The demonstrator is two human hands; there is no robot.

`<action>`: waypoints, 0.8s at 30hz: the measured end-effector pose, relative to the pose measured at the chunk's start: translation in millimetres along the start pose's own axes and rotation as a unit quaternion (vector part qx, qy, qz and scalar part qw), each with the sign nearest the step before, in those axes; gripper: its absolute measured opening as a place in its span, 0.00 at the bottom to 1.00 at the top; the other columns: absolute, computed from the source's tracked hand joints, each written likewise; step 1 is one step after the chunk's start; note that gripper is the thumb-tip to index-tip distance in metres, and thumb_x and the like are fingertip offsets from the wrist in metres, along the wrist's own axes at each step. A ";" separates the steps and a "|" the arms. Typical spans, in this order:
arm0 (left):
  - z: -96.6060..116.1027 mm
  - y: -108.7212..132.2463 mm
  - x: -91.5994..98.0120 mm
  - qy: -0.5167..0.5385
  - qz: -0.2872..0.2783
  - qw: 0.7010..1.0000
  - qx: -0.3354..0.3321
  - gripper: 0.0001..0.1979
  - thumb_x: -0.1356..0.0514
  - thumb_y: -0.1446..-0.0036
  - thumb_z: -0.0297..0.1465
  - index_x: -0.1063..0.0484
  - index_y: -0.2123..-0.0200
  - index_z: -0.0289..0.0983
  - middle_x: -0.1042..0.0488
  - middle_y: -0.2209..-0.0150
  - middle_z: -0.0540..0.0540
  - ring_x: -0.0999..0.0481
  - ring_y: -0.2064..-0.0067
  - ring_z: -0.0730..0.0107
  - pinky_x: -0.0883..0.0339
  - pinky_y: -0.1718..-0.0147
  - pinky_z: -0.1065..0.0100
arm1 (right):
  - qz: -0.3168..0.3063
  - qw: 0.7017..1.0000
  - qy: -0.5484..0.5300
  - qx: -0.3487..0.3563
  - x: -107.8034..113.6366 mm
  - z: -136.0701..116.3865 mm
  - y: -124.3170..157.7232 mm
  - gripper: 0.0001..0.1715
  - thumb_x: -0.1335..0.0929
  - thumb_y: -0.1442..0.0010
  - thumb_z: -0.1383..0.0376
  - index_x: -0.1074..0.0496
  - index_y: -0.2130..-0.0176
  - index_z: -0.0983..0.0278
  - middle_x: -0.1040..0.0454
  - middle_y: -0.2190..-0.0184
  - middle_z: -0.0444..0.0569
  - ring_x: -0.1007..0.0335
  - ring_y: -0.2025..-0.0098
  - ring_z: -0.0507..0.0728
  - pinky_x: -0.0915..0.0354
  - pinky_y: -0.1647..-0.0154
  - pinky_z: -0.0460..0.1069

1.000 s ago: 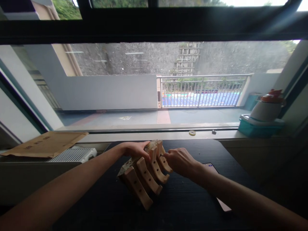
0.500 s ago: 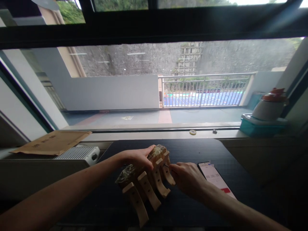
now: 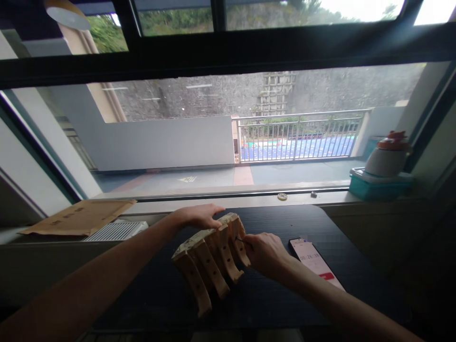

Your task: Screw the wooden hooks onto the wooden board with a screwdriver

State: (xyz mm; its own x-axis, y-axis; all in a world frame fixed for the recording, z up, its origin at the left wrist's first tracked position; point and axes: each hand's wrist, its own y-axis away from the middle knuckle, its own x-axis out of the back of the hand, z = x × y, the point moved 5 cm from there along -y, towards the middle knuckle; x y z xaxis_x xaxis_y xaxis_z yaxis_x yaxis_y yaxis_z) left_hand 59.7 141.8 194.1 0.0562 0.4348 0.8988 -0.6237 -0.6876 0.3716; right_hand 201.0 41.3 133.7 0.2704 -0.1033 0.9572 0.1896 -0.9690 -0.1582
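Note:
A wooden rack (image 3: 210, 259) with several curved, hole-drilled hooks lies on the dark table (image 3: 270, 304), tipped toward me. My left hand (image 3: 199, 216) rests on its far top edge with fingers curled over the wood. My right hand (image 3: 263, 254) sits at the rack's right end, pinched on a thin dark metal tool (image 3: 241, 241) whose tip touches the rightmost hook.
A phone (image 3: 315, 263) with a lit timer screen lies just right of my right hand. On the sill are a teal box (image 3: 377, 185) with a white and orange container (image 3: 386, 156) on it, two small round bits, a brown envelope (image 3: 81, 216) and a white grilled device (image 3: 114, 230).
The rack has been tipped and drawn closer together under my left hand, which slid toward its far edge. My right hand moved slightly left with the tool. The view shifted.

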 end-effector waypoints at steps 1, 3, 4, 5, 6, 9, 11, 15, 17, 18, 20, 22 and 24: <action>4.1 3.4 3.9 0.015 -0.002 1.000 -0.006 0.33 0.43 0.50 0.40 0.42 0.41 0.35 0.37 0.42 0.40 0.34 0.45 0.54 0.38 0.50 0.64 | -0.001 1.000 0.006 0.000 -0.4 -1.9 -2.4 0.19 0.43 0.39 0.61 0.25 0.66 0.59 0.23 0.71 0.49 0.27 0.70 0.55 0.48 0.75 0.47; 14.2 10.8 4.2 0.050 -0.029 0.998 -0.039 0.30 0.45 0.48 0.38 0.41 0.42 0.38 0.36 0.42 0.45 0.36 0.44 0.58 0.39 0.48 0.66 | -0.003 1.000 0.011 -0.004 -2.2 -3.9 -7.5 0.18 0.42 0.40 0.62 0.25 0.67 0.60 0.23 0.72 0.49 0.27 0.70 0.56 0.48 0.75 0.47; 19.2 14.0 1.3 0.059 -0.045 0.996 -0.055 0.30 0.43 0.49 0.38 0.41 0.42 0.39 0.36 0.42 0.46 0.37 0.42 0.58 0.41 0.47 0.67 | -0.005 1.000 0.016 -0.007 -3.3 -4.1 -9.9 0.17 0.42 0.40 0.62 0.25 0.67 0.60 0.23 0.72 0.50 0.27 0.70 0.56 0.48 0.75 0.47; 23.8 16.5 -3.0 0.063 -0.055 0.994 -0.069 0.32 0.41 0.51 0.39 0.41 0.42 0.39 0.38 0.41 0.46 0.39 0.41 0.57 0.42 0.46 0.67 | -0.007 1.000 0.021 -0.009 -4.3 -3.9 -12.0 0.16 0.41 0.41 0.63 0.26 0.67 0.61 0.23 0.72 0.51 0.27 0.70 0.57 0.48 0.75 0.47; 27.9 18.0 -8.0 0.066 -0.059 0.993 -0.077 0.34 0.40 0.52 0.41 0.42 0.41 0.39 0.40 0.39 0.45 0.41 0.40 0.56 0.44 0.44 0.66 | -0.011 1.000 0.025 -0.011 -5.2 -3.4 -13.7 0.15 0.41 0.41 0.64 0.26 0.68 0.61 0.23 0.72 0.51 0.27 0.70 0.57 0.48 0.75 0.47; 33.2 17.6 -22.1 0.062 -0.031 0.996 -0.049 0.46 0.42 0.54 0.53 0.51 0.37 0.35 0.51 0.35 0.40 0.50 0.36 0.50 0.52 0.40 0.59 | -0.019 0.999 0.035 -0.007 -7.0 -1.0 -15.5 0.15 0.41 0.41 0.63 0.26 0.69 0.62 0.23 0.72 0.52 0.26 0.69 0.58 0.49 0.75 0.48; 32.6 16.9 -27.5 0.044 -0.014 0.999 -0.021 0.53 0.43 0.57 0.58 0.57 0.35 0.34 0.60 0.33 0.37 0.59 0.34 0.46 0.59 0.38 0.54 | -0.023 0.999 0.037 -0.002 -7.7 0.8 -14.0 0.15 0.41 0.40 0.63 0.27 0.68 0.62 0.23 0.71 0.51 0.26 0.69 0.58 0.50 0.75 0.47; 24.6 21.2 -26.0 0.013 -0.049 0.999 -0.013 0.51 0.40 0.55 0.52 0.57 0.35 0.35 0.64 0.33 0.38 0.63 0.34 0.48 0.61 0.38 0.54 | -0.026 0.999 0.036 0.012 -8.1 2.0 -9.6 0.12 0.41 0.41 0.65 0.29 0.66 0.61 0.23 0.70 0.48 0.27 0.68 0.55 0.51 0.75 0.47; 20.2 24.6 -20.1 0.009 -0.060 0.998 -0.017 0.46 0.39 0.54 0.44 0.55 0.36 0.34 0.58 0.34 0.38 0.57 0.34 0.50 0.55 0.39 0.57 | -0.021 0.999 0.035 0.018 -7.8 -0.3 -10.2 0.11 0.41 0.41 0.66 0.30 0.64 0.61 0.23 0.70 0.47 0.27 0.68 0.55 0.52 0.75 0.47; 19.7 25.8 -17.2 0.011 -0.059 0.998 -0.023 0.45 0.39 0.54 0.42 0.55 0.36 0.34 0.55 0.34 0.38 0.53 0.35 0.51 0.52 0.40 0.59 | -0.018 0.999 0.035 0.020 -7.8 -2.2 -11.5 0.11 0.41 0.41 0.67 0.31 0.63 0.61 0.24 0.69 0.47 0.27 0.69 0.55 0.52 0.75 0.47; 21.3 26.3 -13.6 0.016 -0.045 0.999 -0.016 0.47 0.39 0.54 0.43 0.58 0.36 0.35 0.48 0.36 0.38 0.44 0.38 0.50 0.45 0.43 0.60 | -0.013 0.999 0.035 0.024 -8.5 -7.1 -15.7 0.11 0.41 0.41 0.68 0.32 0.61 0.62 0.24 0.69 0.48 0.28 0.69 0.55 0.51 0.75 0.47; 25.2 24.3 -13.8 0.011 -0.022 1.000 0.015 0.52 0.41 0.54 0.51 0.64 0.35 0.35 0.43 0.38 0.35 0.39 0.41 0.47 0.42 0.46 0.57 | -0.011 0.999 0.036 0.029 -10.1 -11.5 -20.4 0.10 0.41 0.40 0.67 0.33 0.61 0.63 0.24 0.69 0.49 0.28 0.69 0.55 0.50 0.75 0.48; 30.2 20.8 -15.9 -0.016 0.007 0.999 0.047 0.54 0.43 0.56 0.55 0.66 0.35 0.36 0.39 0.41 0.34 0.36 0.44 0.44 0.41 0.48 0.55 | -0.011 0.999 0.040 0.033 -11.7 -13.2 -23.6 0.10 0.41 0.40 0.67 0.32 0.62 0.64 0.24 0.70 0.49 0.28 0.69 0.55 0.49 0.75 0.48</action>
State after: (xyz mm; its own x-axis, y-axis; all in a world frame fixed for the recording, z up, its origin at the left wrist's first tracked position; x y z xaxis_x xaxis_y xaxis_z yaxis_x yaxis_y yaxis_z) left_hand 69.5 103.1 194.6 0.0741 0.4075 0.9102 -0.5495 -0.7450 0.3782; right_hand 180.9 62.3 129.5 0.1897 -0.1020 0.9765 0.2575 -0.9546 -0.1497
